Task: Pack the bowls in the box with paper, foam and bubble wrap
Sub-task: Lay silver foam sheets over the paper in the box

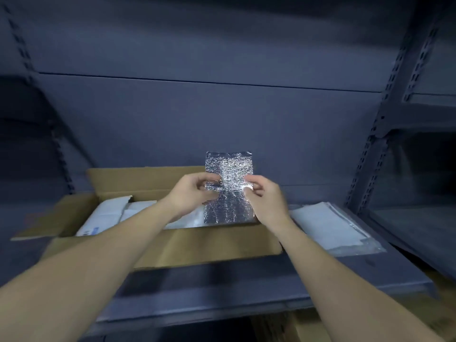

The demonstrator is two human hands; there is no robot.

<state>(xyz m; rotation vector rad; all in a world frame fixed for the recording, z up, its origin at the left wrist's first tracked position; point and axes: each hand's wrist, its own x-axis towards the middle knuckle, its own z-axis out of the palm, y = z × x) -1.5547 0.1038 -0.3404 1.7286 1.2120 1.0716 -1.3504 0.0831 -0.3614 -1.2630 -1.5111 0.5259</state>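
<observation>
An open cardboard box (197,245) stands on a grey metal shelf, its flaps folded outward. Inside it lie white paper and foam sheets (111,215); no bowl is visible. Above the box's right half I hold a silver foil bubble-wrap pouch (229,176) upright. My left hand (191,196) pinches its left edge and my right hand (265,198) pinches its right edge, both at about mid-height. The pouch's lower end dips toward the box interior.
A stack of white foam and clear plastic sheets (328,225) lies on the shelf right of the box. Slotted shelf uprights (377,144) rise at the right and left. The shelf's front edge (246,307) runs below the box, with cardboard beneath it.
</observation>
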